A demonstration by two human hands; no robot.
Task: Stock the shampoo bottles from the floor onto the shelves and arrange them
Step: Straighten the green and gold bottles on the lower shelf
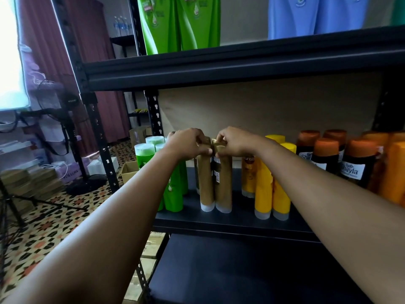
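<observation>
Far left, a bright window (8, 51) is glaring next to a maroon curtain (87, 40); below it a standing fan (70, 110) and stacked boxes are sitting on the patterned tile floor (43, 227). Cardboard cartons (151, 255) are lying on the floor just beside the rack's front-left post (98, 137).

The black metal rack is filling the rest of the view. Middle shelf (230, 222) is carrying the stock, left to right: green shampoo bottles (175, 194) w/ pale caps, standing cap-up at the left end; then two gold-brown shampoo bottles (217, 185), upright, touching each other, near the shelf's front edge. Left hand (186, 145) is gripping the cap of the left gold bottle, fingers curled over it; right hand (234, 142) is pinching the cap of the right one. Both hands are almost meeting over the tops.

Right of those, past a small gap, yellow shampoo bottles (271, 189) are standing two deep, then dark Safi Shayla bottles (350, 167) w/ orange caps, then orange bottles (392, 176) running out of frame.

Open shelf is showing in front of the gold pair and between gold and yellow groups. Upper shelf (241, 64) is hanging well above the caps, holding big green bottles (179, 23) and blue bottles (306, 16). Lower shelf (241, 270) is showing a dark bare top.
</observation>
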